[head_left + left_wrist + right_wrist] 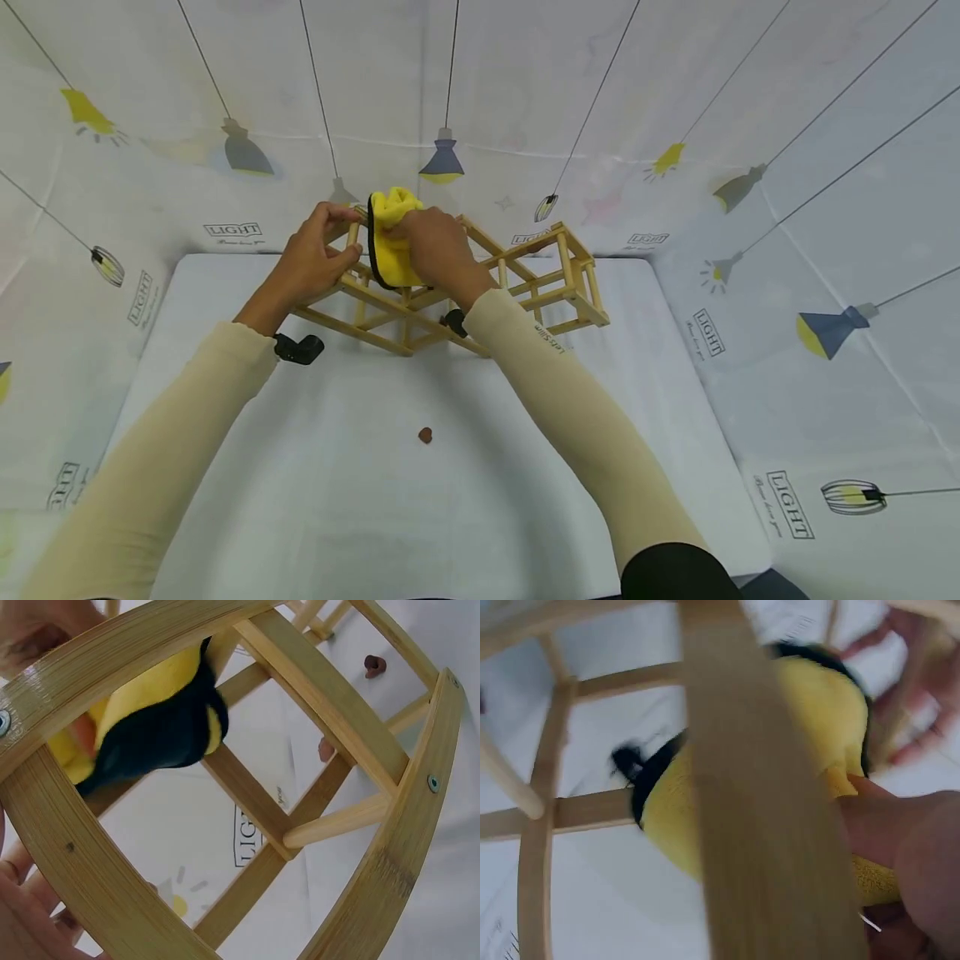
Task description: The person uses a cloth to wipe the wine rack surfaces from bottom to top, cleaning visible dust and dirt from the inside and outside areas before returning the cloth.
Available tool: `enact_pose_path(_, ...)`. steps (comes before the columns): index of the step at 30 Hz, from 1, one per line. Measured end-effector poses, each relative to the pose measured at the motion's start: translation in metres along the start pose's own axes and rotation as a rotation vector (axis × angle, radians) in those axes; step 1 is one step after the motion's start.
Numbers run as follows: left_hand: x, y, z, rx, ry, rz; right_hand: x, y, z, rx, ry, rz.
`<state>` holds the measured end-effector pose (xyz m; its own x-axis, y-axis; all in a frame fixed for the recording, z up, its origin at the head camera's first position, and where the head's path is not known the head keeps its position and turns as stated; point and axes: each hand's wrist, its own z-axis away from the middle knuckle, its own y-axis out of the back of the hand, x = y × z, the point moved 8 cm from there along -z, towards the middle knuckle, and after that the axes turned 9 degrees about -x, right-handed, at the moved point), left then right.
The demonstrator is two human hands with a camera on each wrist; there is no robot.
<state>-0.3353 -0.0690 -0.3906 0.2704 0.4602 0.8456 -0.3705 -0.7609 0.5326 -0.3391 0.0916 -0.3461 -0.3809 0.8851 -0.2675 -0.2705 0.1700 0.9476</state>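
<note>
A pale wooden rack (588,308) of slats and round bars lies along the back of the white table. My left hand (311,257) grips the rack's left end, thumb and fingers around the frame. In my right hand (438,250) is a yellow cloth (392,254) with a dark edge, bunched against the bars near the left hand. From the left wrist, the cloth's dark edging (150,742) shows behind a curved slat (97,847). The right wrist view has the yellow cloth (825,712) partly hidden by a broad slat (757,787), with the right hand's thumb pressing it.
A small brown piece (425,435) lies on the white table (360,500) in front of the rack. Walls (510,100) printed with hanging lamps stand close behind and at both sides. A black wrist camera (300,348) sits under the left wrist.
</note>
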Motion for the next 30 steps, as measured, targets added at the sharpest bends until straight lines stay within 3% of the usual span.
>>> enact_pose_path(2,0.001,0.000,0.000,-0.002,0.005,-0.004,-0.004,-0.011,-0.001,-0.109,0.041,0.016)
enact_pose_path(5,0.002,-0.001,-0.001,-0.011,0.014,0.000,-0.006,-0.012,0.001,-0.218,0.073,-0.069)
enact_pose_path(7,0.002,-0.001,-0.001,-0.020,0.018,0.005,-0.006,-0.004,0.003,-0.197,0.076,-0.108)
enact_pose_path(10,0.002,-0.002,-0.002,-0.025,0.021,0.005,0.000,0.011,0.004,-0.056,0.021,-0.108)
enact_pose_path(12,0.002,-0.001,-0.002,-0.022,0.018,-0.004,0.003,0.010,0.005,-0.010,-0.015,-0.070)
enact_pose_path(15,0.001,-0.002,-0.003,-0.026,0.016,-0.024,0.009,-0.005,0.003,-0.071,-0.018,-0.076)
enact_pose_path(18,0.000,-0.004,-0.004,-0.067,0.019,-0.010,0.015,-0.010,0.006,-0.137,-0.003,-0.185)
enact_pose_path(22,-0.001,-0.003,-0.003,-0.143,0.050,0.082,0.019,0.014,0.015,-0.020,-0.051,-0.327)
enact_pose_path(26,-0.004,0.004,0.005,-0.175,0.078,0.145,0.018,0.028,0.019,0.122,-0.077,-0.318)
enact_pose_path(30,-0.007,0.011,0.017,-0.214,0.076,0.124,0.014,0.030,0.015,0.234,-0.051,-0.274)
